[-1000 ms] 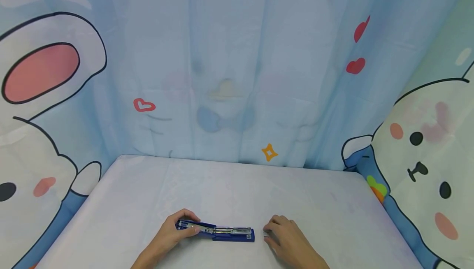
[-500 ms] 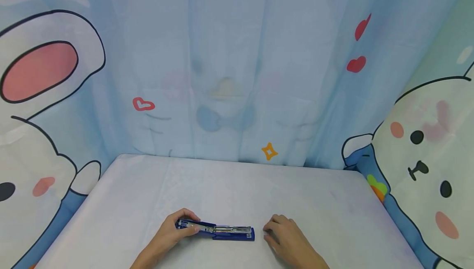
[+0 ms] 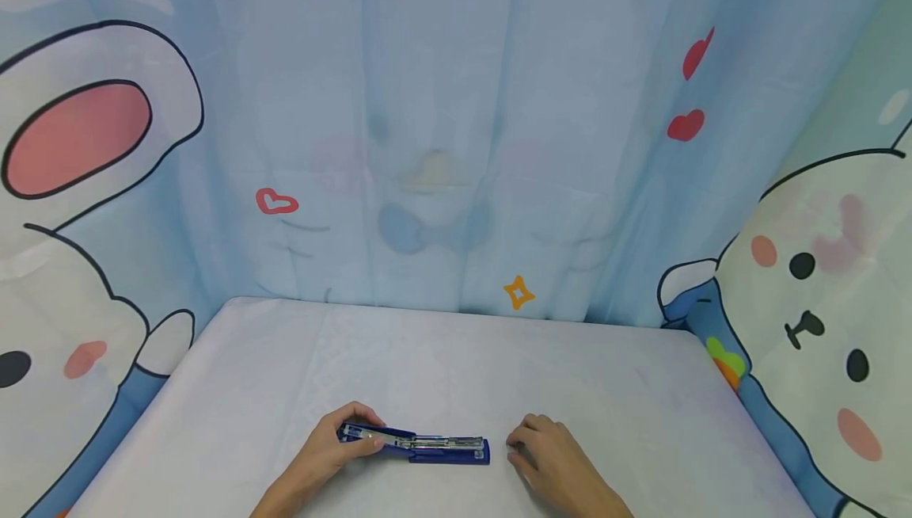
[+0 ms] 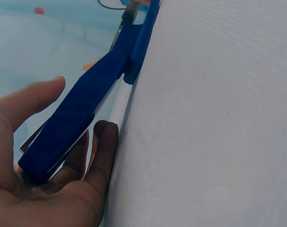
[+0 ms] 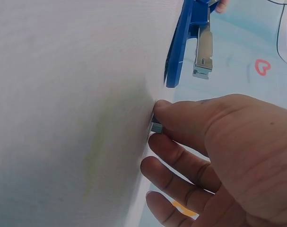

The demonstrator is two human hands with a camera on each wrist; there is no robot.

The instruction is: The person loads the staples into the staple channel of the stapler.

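A blue stapler (image 3: 449, 451) lies opened out on the white table, its metal staple channel (image 5: 203, 52) exposed. My left hand (image 3: 335, 440) grips the swung-back top cover (image 4: 82, 101) at the left end, with the thumb on the near side and the fingers around the far side. Just right of the stapler's front end, my right hand (image 3: 552, 455) is low at the table surface. Between its thumb and index finger it pinches a small strip of staples (image 5: 156, 127); most of the strip is hidden by the fingers. A gap separates this hand from the stapler.
The white-covered table (image 3: 427, 367) spreads out behind and to both sides of the hands. At its back edge hangs a light blue curtain (image 3: 435, 106) with printed cartoon animals and hearts.
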